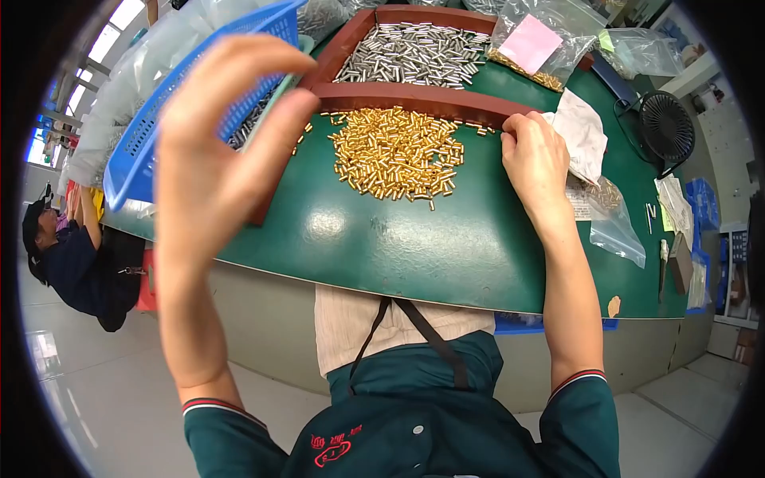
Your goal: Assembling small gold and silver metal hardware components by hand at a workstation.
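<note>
My left hand (211, 143) is raised close to the camera, in front of the blue basket. Its thumb and fingers are spread apart in a curve, with nothing between them. At the right end of a reddish-brown wooden strip (414, 97), my right hand (535, 155) has its fingers curled over the wood; the fingertips are partly hidden. A heap of small gold-coloured metal cylinders (394, 151) lies against the strip's near side on the green tabletop (382, 247). A few loose ones trail along the strip towards both ends. Beyond the strip, silver metal pins (414, 52) fill a wooden-framed area.
On the left stands a blue perforated basket (151, 119) beside clear bags. At back right are a plastic bag (550, 36) with a pink paper, a white cloth (582, 135) and a black fan (666, 126). Another person (72, 247) is at far left.
</note>
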Tool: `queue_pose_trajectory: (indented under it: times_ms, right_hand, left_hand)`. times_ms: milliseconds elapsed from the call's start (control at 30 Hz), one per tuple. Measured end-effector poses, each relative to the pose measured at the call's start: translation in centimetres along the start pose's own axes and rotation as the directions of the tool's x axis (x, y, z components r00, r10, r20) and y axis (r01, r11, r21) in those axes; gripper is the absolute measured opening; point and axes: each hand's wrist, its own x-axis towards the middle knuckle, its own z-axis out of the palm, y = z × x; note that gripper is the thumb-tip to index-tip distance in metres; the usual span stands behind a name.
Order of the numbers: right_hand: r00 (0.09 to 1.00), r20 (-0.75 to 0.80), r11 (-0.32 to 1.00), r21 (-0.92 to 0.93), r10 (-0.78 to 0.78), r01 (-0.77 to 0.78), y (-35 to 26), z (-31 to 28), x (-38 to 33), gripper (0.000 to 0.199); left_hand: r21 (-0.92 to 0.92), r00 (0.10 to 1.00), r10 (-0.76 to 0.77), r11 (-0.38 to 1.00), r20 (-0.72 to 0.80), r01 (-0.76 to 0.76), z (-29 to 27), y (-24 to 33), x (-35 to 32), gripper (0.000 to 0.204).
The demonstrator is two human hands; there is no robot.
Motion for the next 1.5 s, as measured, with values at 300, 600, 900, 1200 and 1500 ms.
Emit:
queue_pose_trajectory:
  times_ms: [300, 600, 900, 1200, 1500]
  right_hand:
    - [0.999, 0.037, 0.999, -0.036, -0.033, 0.034, 0.0, 0.5, -0.1, 0.007]
    - [0.97, 0.133, 0.972, 0.146, -0.205, 0.185, -2.0, -1.2, -2.0, 0.008]
    - [0.942, 0.19, 0.9, 0.395, -0.277, 0.185, -3.9, -2.3, -3.5, 0.011]
    - [0.92, 0.111, 0.818, 0.507, -0.376, 0.273, -4.1, -2.8, -3.5, 0.011]
    - [0.917, 0.095, 0.786, 0.554, -0.386, 0.274, -5.2, -1.8, -4.2, 0.01]
  left_hand:
    - [-0.181, 0.968, -0.248, 0.951, 0.029, 0.25, 9.4, 1.9, -7.0, 0.011]
    - [-0.237, 0.94, -0.332, 0.91, 0.077, 0.341, 11.3, 3.3, -8.8, 0.012]
    - [-0.081, 0.951, -0.271, 0.955, 0.151, 0.285, 12.9, 4.2, -8.6, 0.028]
    - [-0.038, 0.936, -0.272, 0.957, 0.224, 0.287, 12.1, 5.4, -10.0, 0.032]
    - [-0.073, 0.928, -0.363, 0.926, 0.089, 0.37, 12.3, 5.0, -9.4, 0.017]
